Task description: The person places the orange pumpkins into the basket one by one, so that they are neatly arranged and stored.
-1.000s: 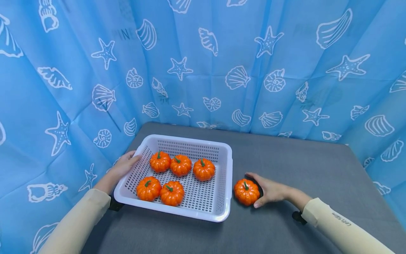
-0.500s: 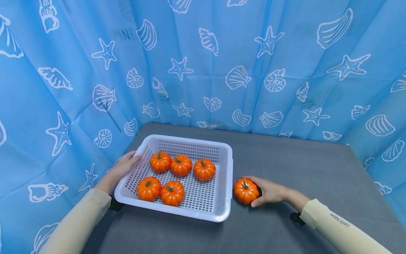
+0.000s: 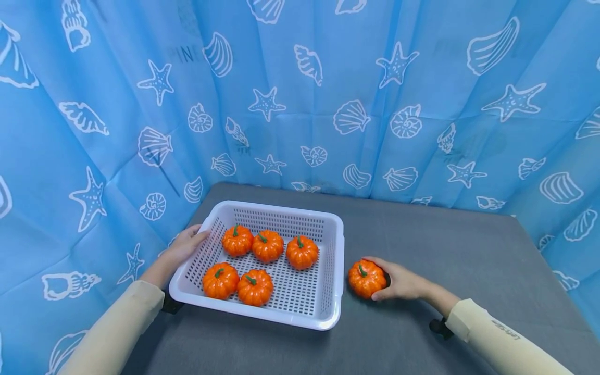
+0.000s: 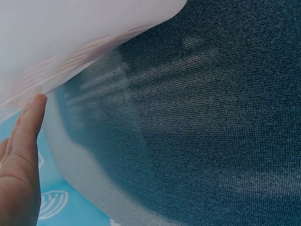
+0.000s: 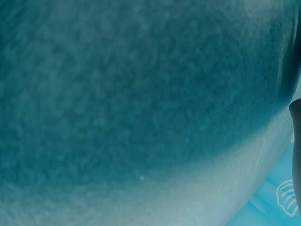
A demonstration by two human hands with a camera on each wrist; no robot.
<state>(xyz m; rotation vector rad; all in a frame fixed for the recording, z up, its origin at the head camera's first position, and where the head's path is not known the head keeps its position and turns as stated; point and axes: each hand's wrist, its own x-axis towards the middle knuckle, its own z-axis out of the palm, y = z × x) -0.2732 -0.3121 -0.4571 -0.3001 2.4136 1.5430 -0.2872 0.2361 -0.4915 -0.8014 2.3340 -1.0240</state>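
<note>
My right hand point(image 3: 402, 281) grips a small orange pumpkin point(image 3: 367, 279) with a green stem from its right side. The thumb is at the front and the fingers reach round the back. This pumpkin is just right of a white perforated plastic basket point(image 3: 262, 311). Against the basket's left rim rests my left hand point(image 3: 184, 245). In the left wrist view its fingers point(image 4: 30, 125) look straight beside the basket wall. The right wrist view catches only a dark sliver of the hand at its right edge; the pumpkin cannot be made out there.
Several similar pumpkins point(image 3: 302, 252) lie inside the basket, three at the back and two at the front. A dark grey cloth point(image 3: 436, 234) covers the table. Blue curtains point(image 3: 300, 120) with white shell prints hang behind and on both sides.
My right hand's fingers have closed in round the pumpkin, which has shifted slightly up and to the right. The left hand and the basket have stayed in place.
</note>
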